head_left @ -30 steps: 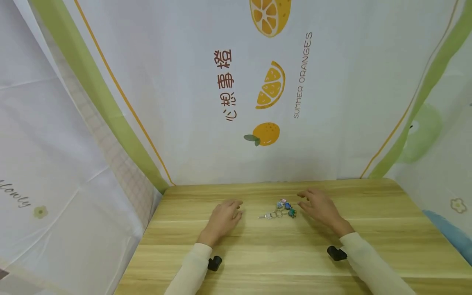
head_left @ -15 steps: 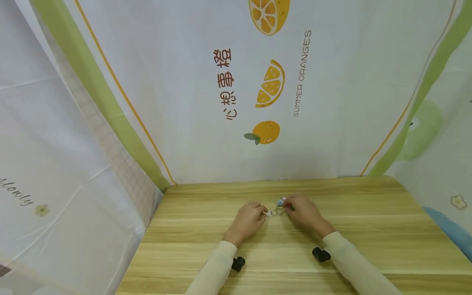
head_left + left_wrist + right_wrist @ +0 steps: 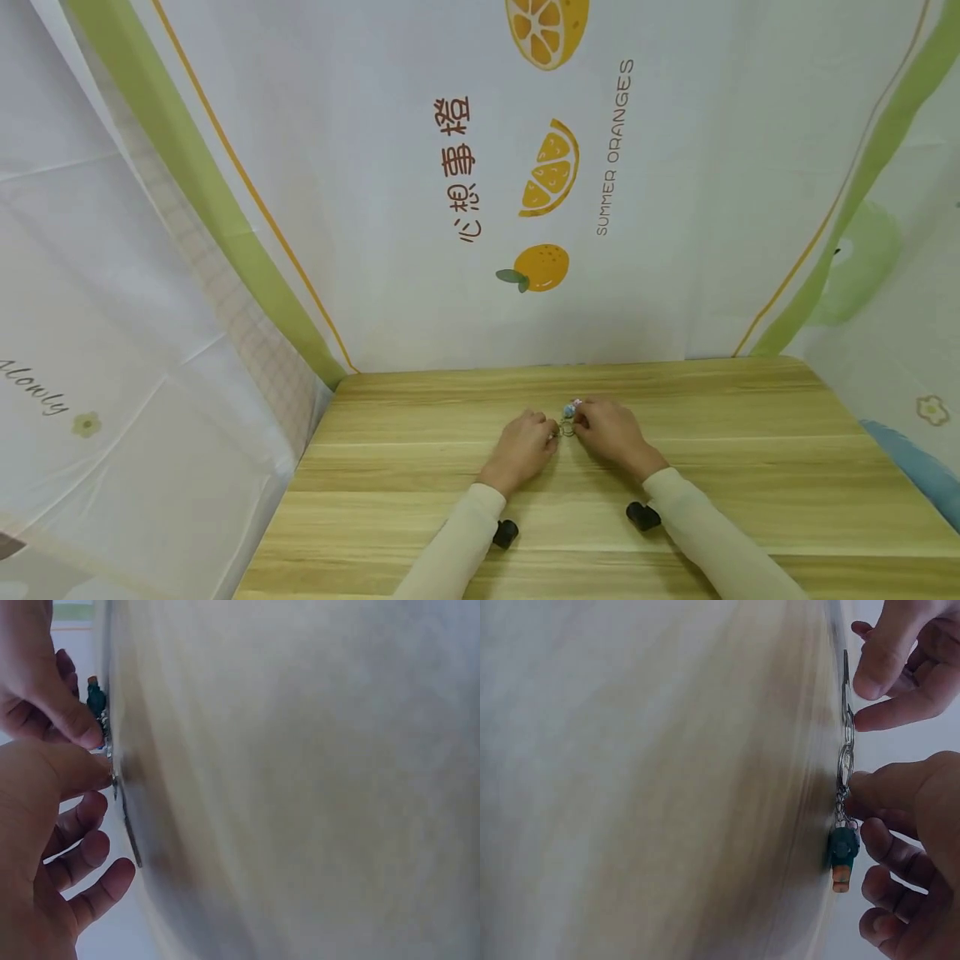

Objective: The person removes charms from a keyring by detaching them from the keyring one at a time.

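the keyring [image 3: 567, 428] lies on the tabletop [image 3: 600, 525], close to its far edge, and serves as the landmark here. just left of it is the left hand [image 3: 519, 452], thumb and fingertips apparently clamped on the end that carries a slim metal piece [image 3: 132, 836]. just right of it is the right hand [image 3: 611, 431] — thumb and forefinger look pinched together on its short chain [image 3: 841, 799], beside a teal charm [image 3: 844, 846] with an orange tip. a pale blue charm [image 3: 568, 412] and a pink one [image 3: 577, 403] sit beyond it, next to the right fingertips. judging by this, the handling is at an early stage: both hands are on it, yet the metal piece, rings and teal charm seem joined in one string, and nothing visible lies taken off. whatever work is left on it appears to be between those two grips. no brand or label can be read on the keyring itself. well beyond it, the white cloth [image 3: 420, 325] carries "summer oranges" [image 3: 615, 148] and "心想事橙" [image 3: 457, 169], both running upward; far to its left, a side cloth [image 3: 75, 250] shows writing ending in "lowly" [image 3: 36, 390], its first letter unclear.
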`<state>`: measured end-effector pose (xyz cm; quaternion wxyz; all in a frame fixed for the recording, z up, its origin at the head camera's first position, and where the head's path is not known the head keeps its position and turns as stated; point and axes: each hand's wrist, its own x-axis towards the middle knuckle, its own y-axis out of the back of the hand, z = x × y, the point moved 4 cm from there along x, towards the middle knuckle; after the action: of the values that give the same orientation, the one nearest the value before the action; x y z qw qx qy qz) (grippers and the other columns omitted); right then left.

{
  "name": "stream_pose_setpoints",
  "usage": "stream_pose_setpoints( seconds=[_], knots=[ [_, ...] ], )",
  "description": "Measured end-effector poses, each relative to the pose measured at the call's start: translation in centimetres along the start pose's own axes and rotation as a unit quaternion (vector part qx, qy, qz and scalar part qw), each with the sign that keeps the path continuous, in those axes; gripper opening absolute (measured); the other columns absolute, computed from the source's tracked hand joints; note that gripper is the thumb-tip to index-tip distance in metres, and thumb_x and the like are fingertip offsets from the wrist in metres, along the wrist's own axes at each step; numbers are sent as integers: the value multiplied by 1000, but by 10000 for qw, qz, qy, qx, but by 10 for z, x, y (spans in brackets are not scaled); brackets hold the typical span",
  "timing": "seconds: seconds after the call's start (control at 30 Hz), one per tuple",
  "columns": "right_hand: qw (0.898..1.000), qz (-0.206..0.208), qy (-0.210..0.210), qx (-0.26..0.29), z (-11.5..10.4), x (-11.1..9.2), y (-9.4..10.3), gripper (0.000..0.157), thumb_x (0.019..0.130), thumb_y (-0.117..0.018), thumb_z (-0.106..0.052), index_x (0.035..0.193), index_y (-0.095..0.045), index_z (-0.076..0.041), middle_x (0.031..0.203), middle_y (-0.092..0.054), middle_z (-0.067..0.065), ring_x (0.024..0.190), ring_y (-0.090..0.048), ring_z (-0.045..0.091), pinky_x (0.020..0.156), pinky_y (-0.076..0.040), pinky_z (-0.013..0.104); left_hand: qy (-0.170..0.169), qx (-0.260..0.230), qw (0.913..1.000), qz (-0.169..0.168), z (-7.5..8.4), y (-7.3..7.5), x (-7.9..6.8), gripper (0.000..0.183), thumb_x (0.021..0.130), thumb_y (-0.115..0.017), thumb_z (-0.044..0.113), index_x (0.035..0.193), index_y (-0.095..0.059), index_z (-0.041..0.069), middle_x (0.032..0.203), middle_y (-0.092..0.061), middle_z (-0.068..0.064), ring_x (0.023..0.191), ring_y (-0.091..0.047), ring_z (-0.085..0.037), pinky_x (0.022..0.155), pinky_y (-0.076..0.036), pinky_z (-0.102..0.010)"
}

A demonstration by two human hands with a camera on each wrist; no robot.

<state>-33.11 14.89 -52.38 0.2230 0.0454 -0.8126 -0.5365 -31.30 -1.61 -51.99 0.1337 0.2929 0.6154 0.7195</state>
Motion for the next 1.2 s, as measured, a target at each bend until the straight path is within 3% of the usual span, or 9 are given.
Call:
stream_pose_setpoints(
  seconds=[0.3, 0.5, 0.63, 0.8, 0.9, 1.1, 1.2],
  knots=[
    [10000, -31, 2, -70, -3, -1, -4, 18, 91, -81, -12, 79, -68, -15, 80, -63, -3, 69, -52, 11, 56, -46, 29, -49, 82, 9998, -147, 5, -6, 1, 6, 103, -72, 20, 100, -75, 15, 92, -70, 4, 86, -60, -11, 74, -53, -22],
    [9998, -29, 150, -87, -5, -1, -9, 21, 91, -74, -5, 77, -61, -15, 75, -56, -3, 64, -45, 11, 53, -37, 25, -71, 61, 9998, -164, 6, -7, 0, 5, 102, -72, 19, 100, -73, 14, 92, -59, 5, 84, -54, -10, 71, -48, -21],
    [9998, -53, 167, -23, -5, -1, -8, 22, 89, -73, -4, 77, -58, -16, 74, -55, -4, 63, -44, 10, 53, -36, 24, -149, 127, 9998, 38, 6, -6, 0, 7, 102, -71, 19, 97, -71, 14, 91, -56, 5, 82, -52, -9, 68, -47, -20],
    [9998, -52, 150, 73, -5, -1, -4, 22, 89, -73, -5, 77, -58, -16, 77, -58, -4, 64, -47, 9, 54, -39, 25, -245, 222, 9991, 274, 5, -4, 2, 6, 101, -71, 17, 98, -72, 13, 93, -64, 4, 86, -61, -10, 72, -53, -21],
    [9998, -22, 143, 150, -5, -2, -2, 21, 89, -74, -6, 79, -59, -16, 77, -58, -4, 65, -47, 9, 54, -40, 25, -198, 36, 9995, 230, 4, -3, 2, 4, 101, -71, 15, 101, -72, 11, 96, -68, 3, 89, -64, -11, 75, -55, -19],
    [9996, 73, 184, 197, -7, -2, -1, 17, 92, -75, -9, 84, -61, -16, 77, -55, -6, 67, -46, 8, 56, -38, 23, 193, -789, 9966, -108, -1, 1, 3, 5, 102, -71, 11, 105, -69, 8, 101, -68, -2, 92, -64, -14, 75, -55, -18],
    [9992, 175, 257, 268, -7, -2, 0, 15, 90, -75, -8, 86, -64, -16, 78, -55, -7, 68, -46, 7, 56, -38, 22, 269, -922, 9953, -154, -3, 2, 3, 4, 103, -70, 11, 105, -68, 8, 101, -67, -2, 93, -63, -14, 76, -55, -18]
  ],
)
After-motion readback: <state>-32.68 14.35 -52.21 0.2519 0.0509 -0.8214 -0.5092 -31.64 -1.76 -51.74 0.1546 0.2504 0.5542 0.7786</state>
